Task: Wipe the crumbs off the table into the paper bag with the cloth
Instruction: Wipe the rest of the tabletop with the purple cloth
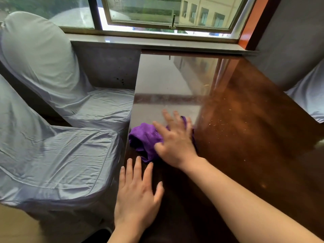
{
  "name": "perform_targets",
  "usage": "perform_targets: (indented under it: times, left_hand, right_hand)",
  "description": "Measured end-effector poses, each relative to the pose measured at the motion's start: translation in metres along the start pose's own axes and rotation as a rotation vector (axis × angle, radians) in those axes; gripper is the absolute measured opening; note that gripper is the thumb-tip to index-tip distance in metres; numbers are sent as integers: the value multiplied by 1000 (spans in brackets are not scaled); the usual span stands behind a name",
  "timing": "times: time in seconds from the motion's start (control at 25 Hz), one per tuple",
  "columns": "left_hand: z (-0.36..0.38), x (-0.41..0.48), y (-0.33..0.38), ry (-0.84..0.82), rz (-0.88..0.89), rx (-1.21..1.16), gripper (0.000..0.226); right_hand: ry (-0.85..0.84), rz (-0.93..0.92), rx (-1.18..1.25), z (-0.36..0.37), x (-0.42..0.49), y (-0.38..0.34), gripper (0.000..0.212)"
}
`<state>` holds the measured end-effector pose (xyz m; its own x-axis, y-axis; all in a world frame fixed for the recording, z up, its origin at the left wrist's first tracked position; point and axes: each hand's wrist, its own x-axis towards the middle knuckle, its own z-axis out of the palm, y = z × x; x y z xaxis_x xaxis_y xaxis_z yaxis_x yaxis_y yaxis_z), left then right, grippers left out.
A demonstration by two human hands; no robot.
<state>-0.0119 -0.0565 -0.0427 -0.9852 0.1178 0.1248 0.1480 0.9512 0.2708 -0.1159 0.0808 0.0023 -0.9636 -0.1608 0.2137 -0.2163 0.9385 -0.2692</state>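
A crumpled purple cloth (pixel 143 139) lies near the left edge of the glossy dark wooden table (pixel 245 155). My right hand (pixel 173 139) presses flat on the cloth's right part, fingers spread. My left hand (pixel 138 193) lies flat and open on the table just in front of the cloth, holding nothing. Pale crumbs (pixel 217 122) are scattered over the table to the right of the cloth. No paper bag shows in this view.
Two chairs in grey-white covers (pixel 52 155) (pixel 98 106) stand along the table's left side. Another covered chair (pixel 308 95) is at the right. A window sill (pixel 157 42) and window close off the far end.
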Motion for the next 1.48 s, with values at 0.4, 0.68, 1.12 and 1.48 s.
perform_targets:
  times: [0.4, 0.68, 1.12, 1.48]
  left_hand:
    - [-2, 2, -4, 67, -58, -211, 69]
    - [-7, 0, 8, 19, 32, -30, 69]
    - [31, 11, 112, -141, 245, 78, 73]
    - [29, 10, 113, -147, 261, 108, 73]
  right_hand:
    - [157, -5, 166, -33, -45, -21, 43]
    - [156, 296, -5, -79, -180, 71, 55]
    - [-179, 311, -199, -58, -204, 170, 70]
    - [54, 518, -205, -64, -181, 203, 49]
